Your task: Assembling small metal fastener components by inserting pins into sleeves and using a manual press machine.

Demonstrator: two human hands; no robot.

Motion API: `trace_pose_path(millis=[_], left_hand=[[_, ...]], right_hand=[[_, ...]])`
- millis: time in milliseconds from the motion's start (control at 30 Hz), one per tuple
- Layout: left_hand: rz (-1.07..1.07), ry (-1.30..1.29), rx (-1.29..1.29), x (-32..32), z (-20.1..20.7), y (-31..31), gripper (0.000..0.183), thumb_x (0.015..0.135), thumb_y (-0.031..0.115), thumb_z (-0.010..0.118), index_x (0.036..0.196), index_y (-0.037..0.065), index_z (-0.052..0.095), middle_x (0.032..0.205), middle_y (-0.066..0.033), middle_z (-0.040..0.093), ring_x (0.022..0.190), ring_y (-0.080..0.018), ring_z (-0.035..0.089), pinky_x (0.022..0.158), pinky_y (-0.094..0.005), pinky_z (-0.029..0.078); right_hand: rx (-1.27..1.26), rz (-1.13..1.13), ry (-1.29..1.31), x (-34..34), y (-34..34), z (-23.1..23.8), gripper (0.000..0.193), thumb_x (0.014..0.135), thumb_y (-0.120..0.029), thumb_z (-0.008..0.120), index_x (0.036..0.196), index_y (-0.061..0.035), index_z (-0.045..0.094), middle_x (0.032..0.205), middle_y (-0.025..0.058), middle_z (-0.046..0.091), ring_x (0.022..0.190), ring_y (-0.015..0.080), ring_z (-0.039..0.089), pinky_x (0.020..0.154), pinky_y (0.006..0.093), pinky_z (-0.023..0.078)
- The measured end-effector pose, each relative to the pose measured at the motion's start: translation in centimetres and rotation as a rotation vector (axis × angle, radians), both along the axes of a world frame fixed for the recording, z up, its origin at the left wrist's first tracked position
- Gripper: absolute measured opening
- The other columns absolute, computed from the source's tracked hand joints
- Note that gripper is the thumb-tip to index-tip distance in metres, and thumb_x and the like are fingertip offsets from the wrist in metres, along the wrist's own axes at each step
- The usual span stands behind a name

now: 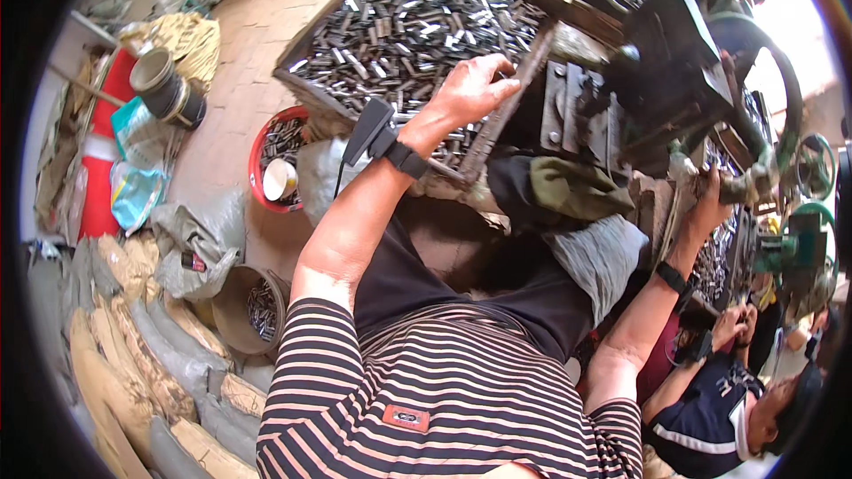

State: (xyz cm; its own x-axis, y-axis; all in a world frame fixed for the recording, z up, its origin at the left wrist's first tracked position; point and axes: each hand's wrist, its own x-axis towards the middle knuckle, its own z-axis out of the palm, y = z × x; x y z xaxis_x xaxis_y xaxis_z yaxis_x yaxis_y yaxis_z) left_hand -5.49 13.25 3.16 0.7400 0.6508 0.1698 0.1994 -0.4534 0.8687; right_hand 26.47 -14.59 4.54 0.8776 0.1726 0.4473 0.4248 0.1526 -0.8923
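Head | left hand [472,91] half-curled, any hold unclear, over metal pieces [404,35] | right hand [707,202] gripping lever [753,183]

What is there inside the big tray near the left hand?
Many small metal pieces lie heaped inside the tray. The left hand hides some of them. The tray's bottom cannot be seen, because the pieces cover it.

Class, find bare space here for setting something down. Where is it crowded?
Bare: the floor between the tray and yellow sack, down to the red basin. Crowded: the tray, heaped with metal pieces under the left hand; lower left, packed sacks.
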Motion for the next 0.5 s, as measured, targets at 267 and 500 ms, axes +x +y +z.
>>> trace_pose_path(millis=[267,500], left_hand=[[0.134,-0.081,-0.344,-16.1,2.4,1.8,0.028,0.092,0.021,0.06,0.114,0.003,0.06,0.083,0.0,0.062,0.068,-0.0049,0.059,0.056,-0.0197,0.047],[0.603,-0.297,-0.403,-29.8,-2.3,9.3,0.034,0.092,0.026,0.059,0.114,0.0,0.057,0.09,-0.0048,0.065,0.068,-0.0097,0.062,0.058,-0.0224,0.051]], right_hand=[[-0.07,-0.08,0.188,-1.9,0.0,0.1,0.023,0.086,-0.014,0.067,0.098,0.0044,0.064,0.095,0.0064,0.065,0.08,0.0143,0.06,0.073,0.0291,0.049],[-0.361,-0.078,0.169,-4.8,-3.0,-3.3,0.031,0.09,-0.016,0.059,0.112,0.0055,0.058,0.105,0.0089,0.062,0.095,0.0169,0.058,0.087,0.0302,0.045]])
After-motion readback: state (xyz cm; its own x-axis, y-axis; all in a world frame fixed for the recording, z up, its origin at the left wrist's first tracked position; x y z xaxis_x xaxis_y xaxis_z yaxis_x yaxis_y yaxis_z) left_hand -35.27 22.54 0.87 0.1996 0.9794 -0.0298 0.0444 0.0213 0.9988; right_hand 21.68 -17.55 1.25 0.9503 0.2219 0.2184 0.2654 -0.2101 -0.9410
